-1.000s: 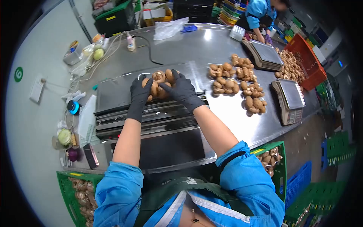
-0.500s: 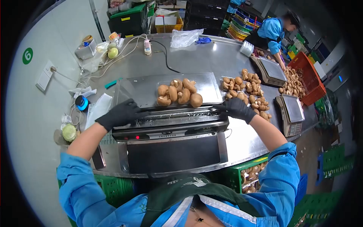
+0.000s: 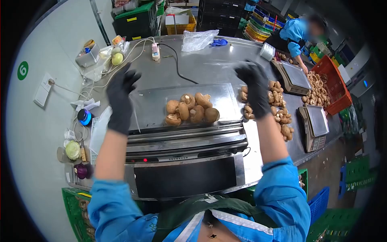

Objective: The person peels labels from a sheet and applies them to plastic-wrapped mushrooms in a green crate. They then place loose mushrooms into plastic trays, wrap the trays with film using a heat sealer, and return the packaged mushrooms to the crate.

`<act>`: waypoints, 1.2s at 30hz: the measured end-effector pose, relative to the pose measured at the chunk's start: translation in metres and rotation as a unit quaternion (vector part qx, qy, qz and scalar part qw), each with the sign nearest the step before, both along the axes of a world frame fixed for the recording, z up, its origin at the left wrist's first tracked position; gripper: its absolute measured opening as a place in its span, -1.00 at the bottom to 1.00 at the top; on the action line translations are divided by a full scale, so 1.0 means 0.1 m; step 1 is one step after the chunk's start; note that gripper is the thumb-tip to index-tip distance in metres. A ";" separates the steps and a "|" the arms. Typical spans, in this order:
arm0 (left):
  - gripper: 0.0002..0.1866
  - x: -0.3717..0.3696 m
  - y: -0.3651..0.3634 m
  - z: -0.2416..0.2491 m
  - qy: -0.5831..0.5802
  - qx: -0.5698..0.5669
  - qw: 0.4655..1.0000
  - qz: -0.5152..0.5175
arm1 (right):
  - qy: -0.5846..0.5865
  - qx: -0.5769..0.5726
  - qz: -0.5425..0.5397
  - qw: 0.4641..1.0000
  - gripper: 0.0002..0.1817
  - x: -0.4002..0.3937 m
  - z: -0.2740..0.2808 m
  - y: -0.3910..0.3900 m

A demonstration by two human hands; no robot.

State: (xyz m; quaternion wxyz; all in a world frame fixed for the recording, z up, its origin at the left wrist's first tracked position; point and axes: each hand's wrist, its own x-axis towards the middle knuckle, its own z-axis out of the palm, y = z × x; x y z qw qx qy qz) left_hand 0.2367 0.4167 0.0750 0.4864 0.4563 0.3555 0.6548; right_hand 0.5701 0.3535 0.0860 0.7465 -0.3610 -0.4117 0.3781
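My left hand (image 3: 120, 99), in a black glove, is raised left of the mushrooms with its fingers bent together. Level with it on the right, my gloved right hand (image 3: 256, 86) is closed too and slightly blurred. Between them stretches a sheet of clear plastic film (image 3: 219, 63), seen mainly by its faint shine, and both hands grip its edges. Under it, a clear tray of brown mushrooms (image 3: 196, 114) rests on the metal top of a film-wrapping machine (image 3: 185, 141), whose red light glows. The machine's dark plate (image 3: 185, 177) lies closest to me.
More mushroom packs (image 3: 278, 97) stand right of the machine, beside two scales (image 3: 314, 123). A red crate (image 3: 332, 86) spills loose mushrooms, and a co-worker's hand (image 3: 303, 68) reaches there. At left are a blue jar (image 3: 84, 117), a cabbage (image 3: 73, 150) and a power strip (image 3: 156, 51).
Both hands have risen from the machine's front bar and moved away from me, drawing film up over the mushrooms. A purple onion now shows at left.
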 end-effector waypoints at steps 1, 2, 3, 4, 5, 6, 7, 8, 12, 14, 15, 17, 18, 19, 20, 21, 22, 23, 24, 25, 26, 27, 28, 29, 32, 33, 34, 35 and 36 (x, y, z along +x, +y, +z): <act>-0.64 0.13 0.29 -0.20 0.002 -0.012 1.000 0.009 | 0.022 -0.006 0.024 0.999 -0.74 0.02 -0.27 0.41; -0.65 0.16 0.59 -0.62 0.087 0.022 0.996 0.009 | -0.007 0.005 0.051 0.999 -0.73 0.01 -0.61 0.74; -0.66 0.18 0.86 -1.11 0.171 0.054 0.984 0.009 | -0.156 -0.035 0.027 0.987 -0.73 0.12 -1.17 1.08; -0.69 0.25 0.91 -1.56 0.263 0.085 0.961 0.011 | -0.277 -0.073 0.040 0.957 -0.72 0.00 -1.35 0.99; -0.71 0.28 0.85 -1.82 0.353 0.114 0.928 0.014 | -0.382 -0.180 0.046 0.906 -0.68 -0.15 -1.32 0.77; -0.71 0.29 0.83 -1.79 0.353 0.117 0.928 0.017 | -0.451 -0.096 0.051 0.886 -0.65 -0.11 -1.37 0.78; -0.72 0.27 0.76 -1.74 0.504 0.181 0.844 0.040 | -0.513 -0.018 0.057 0.856 -0.62 -0.06 -1.44 0.78; -0.73 0.25 0.64 -1.71 0.638 0.234 0.731 0.055 | -0.477 -0.056 0.104 0.871 -0.60 -0.04 -1.38 0.73; -0.73 0.15 0.31 -1.49 0.545 0.281 0.787 -0.072 | -0.380 -0.271 0.262 0.845 -0.60 0.02 -1.03 0.37; -0.75 0.14 0.12 -1.36 0.506 0.185 0.831 -0.137 | -0.263 -0.368 0.303 0.839 -0.59 -0.02 -0.88 0.14; -0.75 0.13 0.01 -1.31 0.459 0.083 0.862 -0.197 | -0.218 -0.363 0.325 0.846 -0.58 -0.03 -0.84 0.02; -0.76 0.04 -0.17 -1.28 0.427 0.033 0.874 -0.230 | -0.237 -0.381 0.325 0.833 -0.56 0.01 -0.90 -0.11; -0.75 0.00 -0.24 -1.25 0.427 0.016 0.872 -0.239 | -0.320 -0.322 0.299 0.839 -0.54 0.03 -0.97 -0.16; -0.75 -0.03 -0.30 -1.25 0.427 -0.001 0.869 -0.249 | -0.399 -0.261 0.271 0.836 -0.52 0.01 -1.01 -0.22; -0.72 -0.04 -0.30 -1.27 0.466 0.144 0.850 -0.200 | -0.418 -0.196 0.227 0.858 -0.50 -0.02 -1.04 -0.28; -0.72 -0.03 -0.34 -1.29 0.466 0.142 0.850 -0.201 | -0.436 -0.129 0.182 0.872 -0.47 -0.04 -1.05 -0.32; -0.71 0.03 -0.41 -1.25 0.396 0.063 0.895 -0.197 | -0.388 -0.308 0.206 0.844 -0.43 -0.02 -1.09 -0.29; -0.69 0.11 -0.50 -1.15 0.320 -0.018 0.928 -0.190 | -0.318 -0.326 0.188 0.870 -0.43 -0.12 -0.89 -0.35; -0.69 0.13 -0.57 -1.00 0.281 -0.067 0.943 -0.167 | -0.274 -0.330 0.198 0.881 -0.44 -0.17 -0.71 -0.37; -0.69 0.08 -0.72 -0.76 0.280 -0.072 0.942 -0.170 | -0.227 -0.336 0.205 0.891 -0.45 -0.19 -0.59 -0.43; -0.70 0.01 -0.85 -0.51 0.274 -0.141 0.931 -0.194 | -0.183 -0.326 0.235 0.897 -0.45 -0.18 -0.54 -0.53; -0.71 -0.04 -0.97 -0.42 0.266 -0.211 0.916 -0.216 | -0.210 -0.373 0.228 0.874 -0.43 -0.28 -0.33 -0.70; -0.72 -0.14 -1.12 -0.69 0.319 -0.039 0.927 -0.193 | -0.229 -0.370 0.214 0.874 -0.42 -0.32 -0.47 -0.90; -0.72 -0.15 -1.39 -0.68 0.245 -0.205 0.925 -0.205 | -0.248 -0.366 0.199 0.875 -0.41 -0.35 -0.59 -1.05; -0.71 -0.23 -1.77 -1.28 0.225 -0.238 0.912 -0.246 | -0.194 -0.505 0.243 0.805 -0.40 -0.42 -1.14 -1.48; -0.72 -0.30 -1.82 -1.54 0.222 -0.299 0.893 -0.253 | -0.079 -0.486 0.198 0.847 -0.41 -0.56 -1.25 -1.63; -0.73 -0.33 -1.85 -1.66 0.218 -0.352 0.873 -0.257 | -0.154 -0.515 0.241 0.808 -0.43 -0.35 -1.69 -1.68; -0.73 -0.34 -1.92 -1.67 0.217 -0.353 0.872 -0.259 | -0.361 -0.453 0.282 0.765 -0.51 -0.30 -1.55 -1.76; -0.74 -0.37 -2.01 -1.67 0.257 -0.313 0.885 -0.231 | -0.255 -0.468 0.256 0.806 -0.55 -0.35 -1.62 -1.90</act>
